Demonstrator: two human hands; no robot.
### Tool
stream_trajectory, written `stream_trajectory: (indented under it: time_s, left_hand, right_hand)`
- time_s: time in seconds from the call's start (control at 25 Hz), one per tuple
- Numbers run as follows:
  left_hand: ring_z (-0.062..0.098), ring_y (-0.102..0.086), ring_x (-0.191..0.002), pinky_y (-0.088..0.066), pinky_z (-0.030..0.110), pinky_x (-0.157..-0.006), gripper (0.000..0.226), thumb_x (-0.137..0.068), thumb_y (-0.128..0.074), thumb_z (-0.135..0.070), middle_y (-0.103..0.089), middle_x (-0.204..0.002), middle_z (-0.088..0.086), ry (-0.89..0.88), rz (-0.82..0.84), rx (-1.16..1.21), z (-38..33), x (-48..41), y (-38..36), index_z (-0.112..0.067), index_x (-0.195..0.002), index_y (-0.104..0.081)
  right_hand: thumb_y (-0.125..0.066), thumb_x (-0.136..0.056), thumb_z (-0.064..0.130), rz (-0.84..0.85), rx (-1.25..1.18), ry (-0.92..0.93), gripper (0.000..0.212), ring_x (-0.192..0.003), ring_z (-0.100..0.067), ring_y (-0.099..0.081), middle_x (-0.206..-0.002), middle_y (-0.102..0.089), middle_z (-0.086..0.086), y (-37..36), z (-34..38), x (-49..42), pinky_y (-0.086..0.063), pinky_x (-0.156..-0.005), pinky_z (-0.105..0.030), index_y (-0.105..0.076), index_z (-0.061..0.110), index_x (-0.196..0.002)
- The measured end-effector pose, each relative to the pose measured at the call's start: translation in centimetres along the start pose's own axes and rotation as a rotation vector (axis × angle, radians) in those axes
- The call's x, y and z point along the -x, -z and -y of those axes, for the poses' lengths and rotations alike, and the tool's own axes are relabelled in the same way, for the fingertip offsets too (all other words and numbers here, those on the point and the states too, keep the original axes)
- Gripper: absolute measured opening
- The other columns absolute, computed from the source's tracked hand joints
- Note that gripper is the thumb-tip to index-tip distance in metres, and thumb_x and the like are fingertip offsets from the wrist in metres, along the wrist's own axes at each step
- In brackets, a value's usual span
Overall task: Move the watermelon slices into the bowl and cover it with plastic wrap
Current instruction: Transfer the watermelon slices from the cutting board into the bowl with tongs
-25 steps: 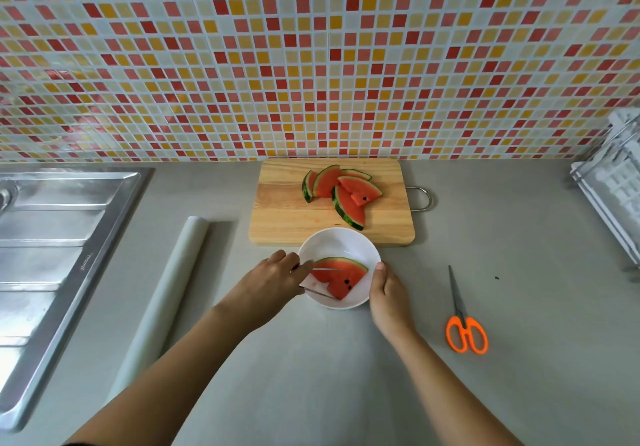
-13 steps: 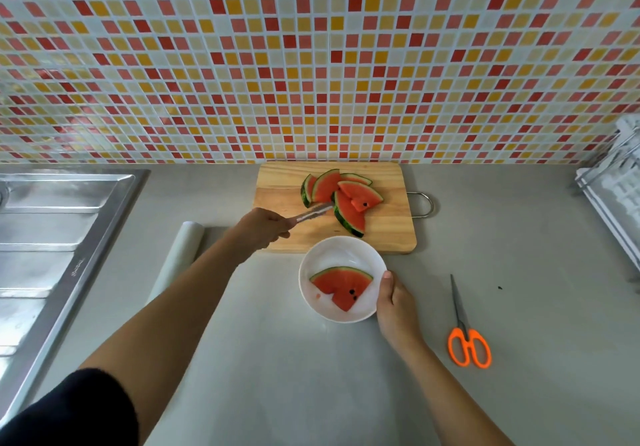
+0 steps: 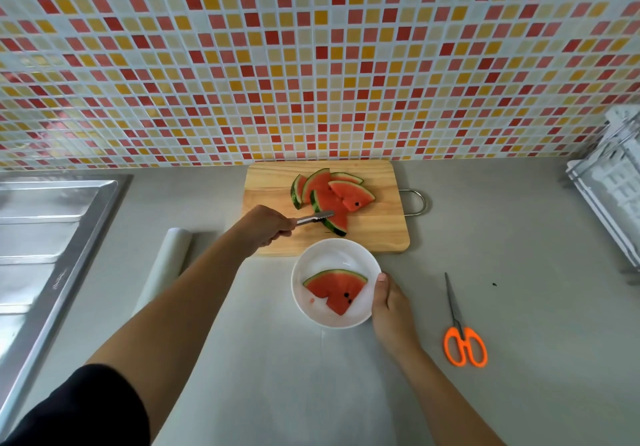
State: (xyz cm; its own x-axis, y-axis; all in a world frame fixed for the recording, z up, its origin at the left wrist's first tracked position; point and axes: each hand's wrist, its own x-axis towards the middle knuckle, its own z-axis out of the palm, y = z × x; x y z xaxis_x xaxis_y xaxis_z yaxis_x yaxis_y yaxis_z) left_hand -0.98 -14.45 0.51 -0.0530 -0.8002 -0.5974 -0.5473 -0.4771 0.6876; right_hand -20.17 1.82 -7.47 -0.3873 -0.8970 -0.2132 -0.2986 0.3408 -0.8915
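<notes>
Several watermelon slices (image 3: 349,193) lie fanned on the wooden cutting board (image 3: 377,234). One slice (image 3: 335,288) lies in the white bowl (image 3: 332,255) just in front of the board. My left hand (image 3: 265,226) grips metal tongs (image 3: 314,219) whose toothed tips reach the nearest slice on the board (image 3: 334,215). My right hand (image 3: 389,303) holds the bowl's right rim, thumb on the edge. The roll of plastic wrap (image 3: 169,265) lies on the counter to the left, partly hidden by my left forearm.
Orange-handled scissors (image 3: 462,331) lie on the grey counter right of the bowl. A steel sink (image 3: 41,238) fills the left side. A white dish rack (image 3: 613,189) stands at the right edge. The tiled wall rises behind the board.
My left hand left the bowl after dropping a slice there and moved with the tongs up to the board, now reaching the nearest slice. My right hand stayed on the bowl.
</notes>
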Motion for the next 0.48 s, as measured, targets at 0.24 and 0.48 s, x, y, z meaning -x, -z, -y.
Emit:
stream_trajectory:
  time_s: [0.24,0.48]
  left_hand:
    - [0.012,-0.037,-0.055,-0.029,0.021,-0.049,0.015,-0.088,-0.063,-0.017,-0.063,-0.070,0.002,-0.144,-0.057,-0.102,-0.3,3.2,4.6,-0.005,-0.093,-0.071]
    - [0.002,-0.051,-0.061,-0.036,0.015,-0.057,0.011,-0.086,-0.063,-0.021,-0.064,-0.065,-0.016,-0.330,0.223,-0.530,-0.1,6.9,5.0,-0.023,-0.079,-0.072]
  right_hand:
    - [-0.026,-0.100,0.031,0.021,0.010,0.011,0.034,-0.077,-0.015,-0.057,-0.078,-0.059,0.002,0.2,0.4,0.0,-0.039,-0.063,-0.024,-0.051,0.020,-0.080]
    - [-0.025,-0.100,0.029,0.044,0.024,0.025,0.039,-0.080,-0.024,-0.056,-0.083,-0.061,-0.009,0.4,0.5,-0.1,-0.040,-0.070,-0.031,-0.053,0.007,-0.085]
